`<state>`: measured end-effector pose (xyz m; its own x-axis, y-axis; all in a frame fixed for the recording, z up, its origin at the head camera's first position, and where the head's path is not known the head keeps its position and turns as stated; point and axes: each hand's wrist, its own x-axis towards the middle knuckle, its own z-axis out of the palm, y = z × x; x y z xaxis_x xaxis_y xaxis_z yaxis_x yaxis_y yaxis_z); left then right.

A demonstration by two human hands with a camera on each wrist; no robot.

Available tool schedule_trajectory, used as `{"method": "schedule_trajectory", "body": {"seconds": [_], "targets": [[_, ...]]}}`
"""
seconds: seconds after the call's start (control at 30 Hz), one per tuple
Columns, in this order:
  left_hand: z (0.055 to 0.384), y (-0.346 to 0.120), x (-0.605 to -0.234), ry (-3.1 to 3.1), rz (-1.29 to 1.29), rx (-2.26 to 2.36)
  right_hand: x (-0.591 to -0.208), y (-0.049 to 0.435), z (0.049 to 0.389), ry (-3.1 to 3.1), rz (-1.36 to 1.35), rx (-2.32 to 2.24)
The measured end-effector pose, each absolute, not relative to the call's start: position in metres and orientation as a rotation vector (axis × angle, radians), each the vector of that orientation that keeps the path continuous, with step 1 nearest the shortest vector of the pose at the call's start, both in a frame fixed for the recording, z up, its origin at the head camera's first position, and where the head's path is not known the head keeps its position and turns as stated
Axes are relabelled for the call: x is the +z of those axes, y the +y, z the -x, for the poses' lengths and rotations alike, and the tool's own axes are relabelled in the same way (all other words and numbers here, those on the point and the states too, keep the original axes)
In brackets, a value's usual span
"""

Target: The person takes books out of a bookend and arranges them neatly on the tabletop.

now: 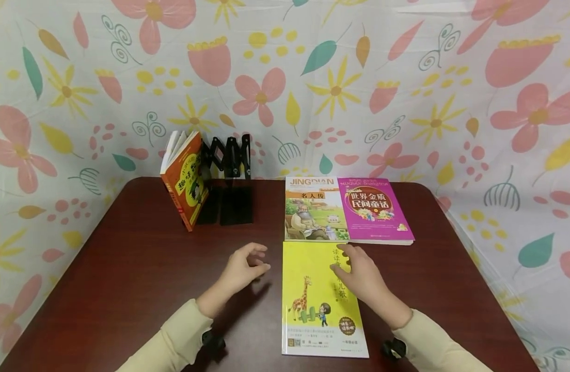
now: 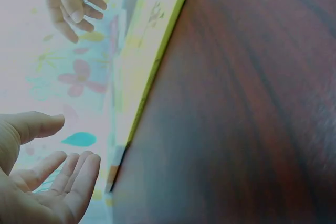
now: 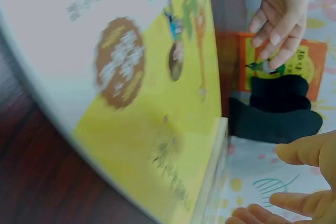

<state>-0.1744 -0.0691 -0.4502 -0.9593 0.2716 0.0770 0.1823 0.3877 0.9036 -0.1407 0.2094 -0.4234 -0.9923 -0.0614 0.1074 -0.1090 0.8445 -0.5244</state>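
Yellow giraffe book (image 1: 308, 263) lies flat on the dark reddish-brown table (image 1: 127, 284), cover up, directly in front of the person and between their two hands. Its cover shows a giraffe, a child beside green shapes, and a round brown badge near the lower right corner. The right hand (image 1: 364, 274) hovers above the book's upper right part, over the column of printed characters, its thumb and fingers loosely bent with a gap between them. The left hand (image 1: 244, 268) hangs over the table just to the left of the book, apart from its edge, with its fingers gently curved and the thumb held away from them.

Just beyond the yellow book lies the JINGDIAN book (image 1: 315, 206), face up, with a bearded seated figure on its cover; whether the two books touch is hard to tell. To the right of it, side by side, lies the purple book (image 1: 375, 212), also face up, with a round red emblem bearing white characters.

At the back left, the orange book (image 1: 189, 181) stands upright, its pages slightly fanned at the top, beside a black folding book rack (image 1: 231, 160) with crisscross bars. Behind the table hangs a white curtain (image 1: 285, 57) printed with pink flowers, leaves and yellow spots.
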Motion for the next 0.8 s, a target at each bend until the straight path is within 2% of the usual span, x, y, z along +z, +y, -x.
{"method": "schedule_trajectory", "body": {"seconds": [0.8], "targets": [[0.181,-0.110,-0.428,3.066,-0.284,2.056,-0.386,0.150,0.172,-2.556,-0.293,1.019]]}}
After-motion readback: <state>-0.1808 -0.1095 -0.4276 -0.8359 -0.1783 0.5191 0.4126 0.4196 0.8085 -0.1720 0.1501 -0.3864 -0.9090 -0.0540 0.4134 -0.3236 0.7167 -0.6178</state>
